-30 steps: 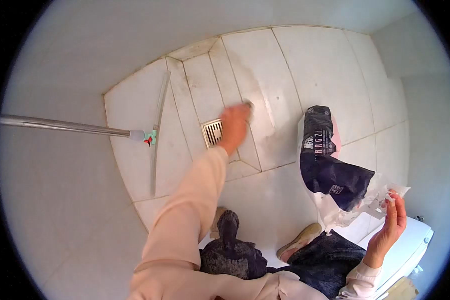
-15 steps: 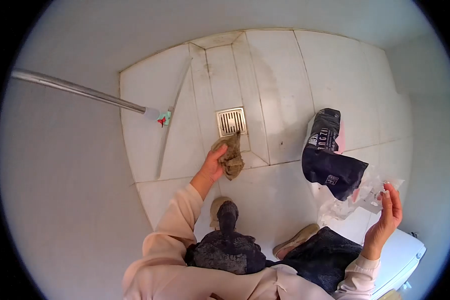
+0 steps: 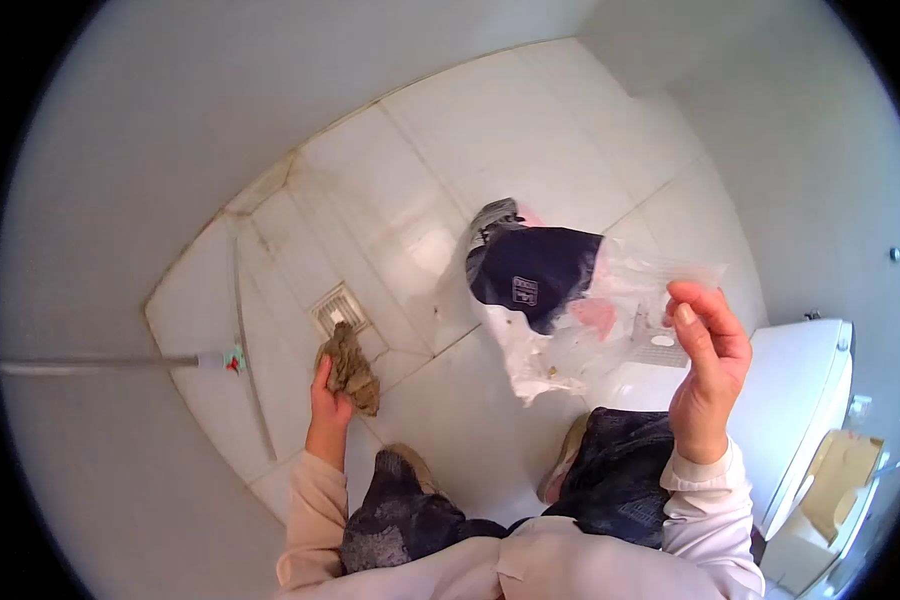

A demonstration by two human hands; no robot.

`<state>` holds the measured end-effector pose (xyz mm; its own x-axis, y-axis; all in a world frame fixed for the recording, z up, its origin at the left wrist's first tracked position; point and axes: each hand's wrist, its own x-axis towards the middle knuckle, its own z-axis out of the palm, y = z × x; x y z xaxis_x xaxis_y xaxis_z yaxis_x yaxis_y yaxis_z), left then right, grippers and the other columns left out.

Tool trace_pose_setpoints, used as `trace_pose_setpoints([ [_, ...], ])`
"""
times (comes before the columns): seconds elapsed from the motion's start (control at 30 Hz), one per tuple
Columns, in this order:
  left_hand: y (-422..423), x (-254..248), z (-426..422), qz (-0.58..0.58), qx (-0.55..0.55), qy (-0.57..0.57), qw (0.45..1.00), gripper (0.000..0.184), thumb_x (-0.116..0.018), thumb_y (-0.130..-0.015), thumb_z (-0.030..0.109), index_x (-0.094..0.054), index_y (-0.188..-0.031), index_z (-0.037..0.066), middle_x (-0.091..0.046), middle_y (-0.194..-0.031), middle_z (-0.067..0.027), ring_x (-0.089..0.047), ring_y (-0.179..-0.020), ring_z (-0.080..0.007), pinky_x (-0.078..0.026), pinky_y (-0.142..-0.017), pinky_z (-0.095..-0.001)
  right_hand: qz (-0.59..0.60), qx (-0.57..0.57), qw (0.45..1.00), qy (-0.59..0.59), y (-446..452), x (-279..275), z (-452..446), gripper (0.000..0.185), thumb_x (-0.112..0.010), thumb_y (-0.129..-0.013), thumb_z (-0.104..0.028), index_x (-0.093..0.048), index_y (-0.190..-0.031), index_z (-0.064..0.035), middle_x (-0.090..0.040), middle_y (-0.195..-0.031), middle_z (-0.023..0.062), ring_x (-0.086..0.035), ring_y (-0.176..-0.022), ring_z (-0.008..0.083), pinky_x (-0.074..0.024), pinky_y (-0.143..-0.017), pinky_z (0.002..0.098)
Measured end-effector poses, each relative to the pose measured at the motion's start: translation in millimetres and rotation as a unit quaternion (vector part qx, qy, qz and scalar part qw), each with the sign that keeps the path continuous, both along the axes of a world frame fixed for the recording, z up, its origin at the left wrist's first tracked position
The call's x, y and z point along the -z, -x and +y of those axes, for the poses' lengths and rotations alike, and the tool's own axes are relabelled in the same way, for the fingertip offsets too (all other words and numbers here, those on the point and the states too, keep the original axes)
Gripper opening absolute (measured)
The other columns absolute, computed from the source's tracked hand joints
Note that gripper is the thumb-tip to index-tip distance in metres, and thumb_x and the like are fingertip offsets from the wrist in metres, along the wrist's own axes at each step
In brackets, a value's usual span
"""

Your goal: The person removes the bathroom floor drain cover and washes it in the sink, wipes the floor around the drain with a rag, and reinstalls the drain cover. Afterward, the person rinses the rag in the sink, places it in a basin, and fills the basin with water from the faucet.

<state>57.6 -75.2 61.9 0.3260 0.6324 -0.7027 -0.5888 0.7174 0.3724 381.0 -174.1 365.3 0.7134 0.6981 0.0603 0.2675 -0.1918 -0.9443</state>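
Note:
A crumpled, dirty brown rag (image 3: 350, 370) is gripped in my left hand (image 3: 326, 410), just in front of the square metal floor drain (image 3: 322, 317). My right hand (image 3: 708, 380) pinches the edge of a plastic bag (image 3: 552, 265) between thumb and fingers. The bag is dark blue with white print at one end and clear toward my hand. Something pink and white shows through its clear part. Its far end hangs or rests over the tiles; I cannot tell which.
At the left, a floor squeegee (image 3: 253, 390) with a metal pole (image 3: 100, 366) leans across the wall and floor. A white toilet (image 3: 805, 400) stands at the right, beside an open bin-like container (image 3: 838, 480). My feet are on white tiles (image 3: 490, 400).
The view has turned to the right, so the drain and squeegee sit further left. My right hand has drawn the bag's clear end out and up. The rag remains in my left hand.

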Motion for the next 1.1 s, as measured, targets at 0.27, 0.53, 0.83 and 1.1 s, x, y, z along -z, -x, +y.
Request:
trace_pose_setpoints([
  [0.27, -31.9, -95.1, 18.6, 0.052, 0.076, -0.012, 0.996, 0.041, -0.048, -0.087, 0.029, -0.045, -0.120, 0.007, -0.049, -0.117, -0.0102, -0.048, -0.103, -0.0278, -0.041, -0.085, -0.0420, -0.005, -0.008, 0.999, -0.051, -39.8, -32.1, -1.2, 0.018, -0.058, -0.078, -0.007, -0.061, -0.093, 0.0013, -0.055, -0.089, 0.0083, -0.049, -0.079, 0.0150, -0.0379, -0.074, 0.0242],
  [0.53, -73.0, -178.9, 23.8, 0.098, 0.175, 0.043, 0.979, 0.042, -0.049, -0.085, 0.035, -0.047, -0.117, 0.009, -0.054, -0.108, -0.0082, -0.052, -0.096, -0.0260, -0.044, -0.080, -0.0433, 0.084, 0.115, 0.990, -0.001, -99.0, -90.2, -33.5, 0.018, -0.059, -0.077, -0.003, -0.061, -0.095, -0.0007, -0.054, -0.083, 0.0079, -0.052, -0.076, 0.0146, -0.0413, -0.071, 0.0246],
  [0.83, -127.7, -283.8, 31.8, 0.069, 0.381, 0.059, 0.920, 0.037, -0.048, -0.086, 0.036, -0.051, -0.111, 0.009, -0.058, -0.099, -0.0065, -0.055, -0.089, -0.0250, -0.047, -0.074, -0.0419, 0.175, 0.352, 0.918, -0.044, -24.6, -164.5, -139.3, 0.015, -0.057, -0.081, -0.002, -0.061, -0.095, -0.0011, -0.056, -0.085, 0.0063, -0.054, -0.080, 0.0141, -0.0426, -0.072, 0.0225],
  [1.1, -152.6, -335.5, 52.7, 0.114, 0.524, 0.028, 0.843, 0.036, -0.048, -0.084, 0.037, -0.054, -0.109, 0.011, -0.060, -0.097, -0.0042, -0.057, -0.085, -0.0240, -0.047, -0.072, -0.0413, 0.070, 0.550, 0.832, 0.031, 50.8, -116.0, -218.1, 0.011, -0.060, -0.076, -0.007, -0.061, -0.087, -0.0050, -0.061, -0.087, 0.0088, -0.059, -0.082, 0.0171, -0.0457, -0.071, 0.0261],
])
